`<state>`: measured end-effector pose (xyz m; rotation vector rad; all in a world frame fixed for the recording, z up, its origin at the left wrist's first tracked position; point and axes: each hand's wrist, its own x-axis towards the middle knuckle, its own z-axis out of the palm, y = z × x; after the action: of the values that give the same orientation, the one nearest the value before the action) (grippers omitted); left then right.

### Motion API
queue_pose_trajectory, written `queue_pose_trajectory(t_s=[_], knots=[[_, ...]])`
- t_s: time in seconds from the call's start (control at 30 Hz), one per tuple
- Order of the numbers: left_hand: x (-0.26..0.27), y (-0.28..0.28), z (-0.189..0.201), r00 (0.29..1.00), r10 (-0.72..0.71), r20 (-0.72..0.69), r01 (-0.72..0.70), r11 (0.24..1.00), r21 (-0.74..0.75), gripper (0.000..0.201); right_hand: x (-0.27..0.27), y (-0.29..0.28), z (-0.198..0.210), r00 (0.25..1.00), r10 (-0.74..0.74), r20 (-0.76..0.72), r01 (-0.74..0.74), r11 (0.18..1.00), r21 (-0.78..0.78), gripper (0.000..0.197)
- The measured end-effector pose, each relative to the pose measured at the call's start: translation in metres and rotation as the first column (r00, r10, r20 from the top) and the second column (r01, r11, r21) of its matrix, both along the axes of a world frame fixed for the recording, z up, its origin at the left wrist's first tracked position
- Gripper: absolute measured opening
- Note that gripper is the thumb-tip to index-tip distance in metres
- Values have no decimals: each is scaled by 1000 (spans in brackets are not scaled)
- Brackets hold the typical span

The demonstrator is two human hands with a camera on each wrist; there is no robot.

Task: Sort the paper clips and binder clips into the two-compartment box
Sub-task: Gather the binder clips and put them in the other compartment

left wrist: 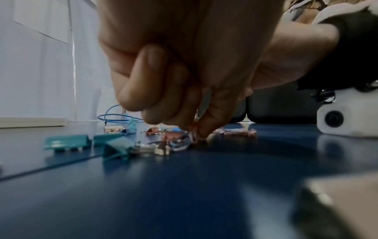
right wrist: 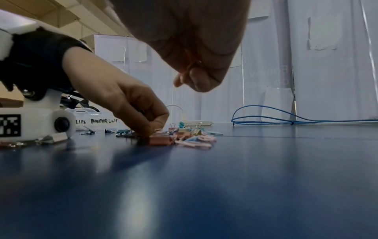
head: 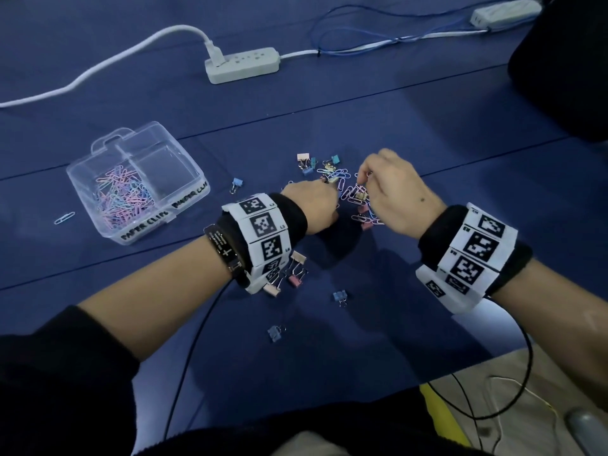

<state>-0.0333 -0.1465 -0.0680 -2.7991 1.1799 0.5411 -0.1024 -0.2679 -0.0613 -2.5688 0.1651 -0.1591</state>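
A clear two-compartment box [head: 184,205] stands at the left; its "paper clips" side holds several pastel paper clips [head: 123,195], and the "binder clips" side looks bare. A mixed pile of paper clips and binder clips [head: 345,192] lies mid-table. My left hand [head: 324,182] reaches down into the pile, fingers curled, and pinches a paper clip [left wrist: 185,140] against the table. My right hand [head: 362,184] hovers over the pile's right side with curled fingers [right wrist: 196,80]; a thin pink sliver of a paper clip shows between them.
Loose binder clips lie by my left wrist [head: 289,274], nearer me [head: 340,296] and beside the box [head: 237,185]. One paper clip [head: 64,218] lies left of the box. A power strip [head: 243,64] and blue cable [head: 378,44] lie at the back. A dark object [head: 566,77] stands at the right.
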Motion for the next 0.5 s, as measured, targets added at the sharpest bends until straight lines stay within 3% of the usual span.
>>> queue_pose_trajectory(t_s=[0.13,0.23,0.27,0.33,0.37,0.4,0.43,0.5], knots=[[9,7,4,989,82,-126,-96,989,-108,24,3,1,2,999,-36,10,36,999,7,27],[19,11,10,907,246,-341,-334,914,-229,20,3,1,4,998,-56,-13,56,998,31,31],[21,13,12,817,277,-505,-455,848,-271,20,3,0,4,998,-58,-35,59,998,34,32],[24,21,14,519,224,-825,-727,623,-288,18,3,0,3,994,-44,-98,46,999,18,31],[26,25,14,358,168,-918,-823,522,-225,17,3,0,2,990,-33,-135,34,999,8,29],[28,29,13,245,118,-962,-868,469,-163,18,4,0,0,985,-19,-170,19,1000,-4,26],[28,33,12,176,76,-981,-890,438,-126,23,4,0,-1,980,-6,-199,2,1000,-24,22],[32,38,10,118,11,-993,-916,387,-104,37,4,-1,-3,967,18,-254,-41,995,-86,17]])
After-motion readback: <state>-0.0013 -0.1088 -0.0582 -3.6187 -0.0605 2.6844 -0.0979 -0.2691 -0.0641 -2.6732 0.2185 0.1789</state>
